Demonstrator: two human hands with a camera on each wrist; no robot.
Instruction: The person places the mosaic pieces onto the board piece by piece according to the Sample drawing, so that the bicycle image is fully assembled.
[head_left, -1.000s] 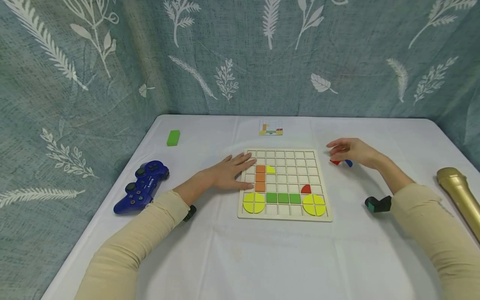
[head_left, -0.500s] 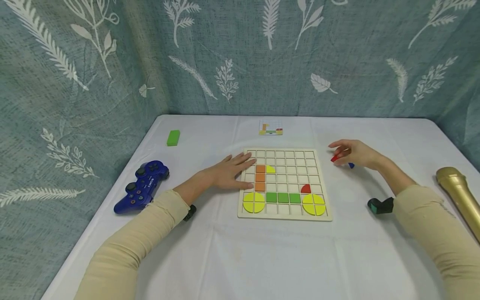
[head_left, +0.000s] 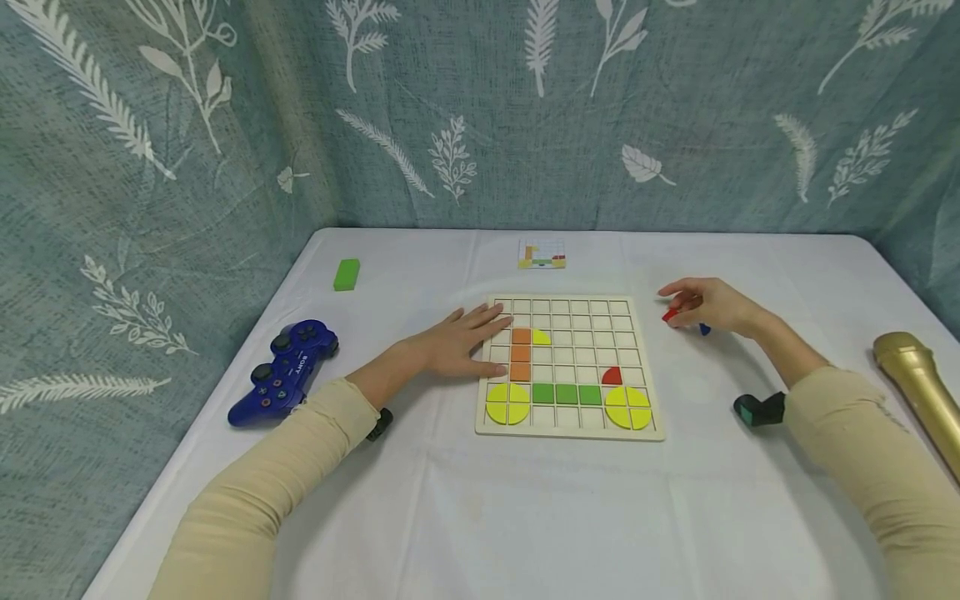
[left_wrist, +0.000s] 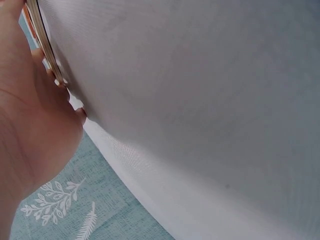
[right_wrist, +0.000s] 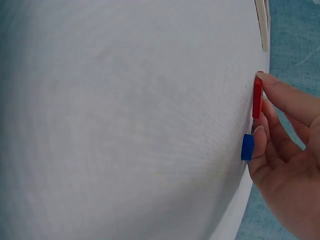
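A wooden grid board [head_left: 570,423] lies flat mid-table, bearing orange and green squares, yellow quarter circles and one red quarter circle [head_left: 612,377]. Spread across the board's left edge, my left hand [head_left: 457,343] rests with its fingers straight; in the left wrist view its fingertips reach over the board's side. To the right of the board, my right hand [head_left: 712,305] pinches a small red piece [right_wrist: 258,97] between thumb and fingers. Beside the curled lower fingers is a small blue piece [right_wrist: 247,147], mostly covered by the hand in the head view.
Behind the board lies a small pattern card [head_left: 542,255]. A green block [head_left: 347,275] sits at the back left, nearer than it a blue game controller [head_left: 285,373]. At the far right lies a gold microphone [head_left: 911,383]. White cloth [head_left: 540,517] covers the table.
My right hand's thumb and fingers have come together on the red piece, which has tilted slightly. My left hand stays in place on the board.
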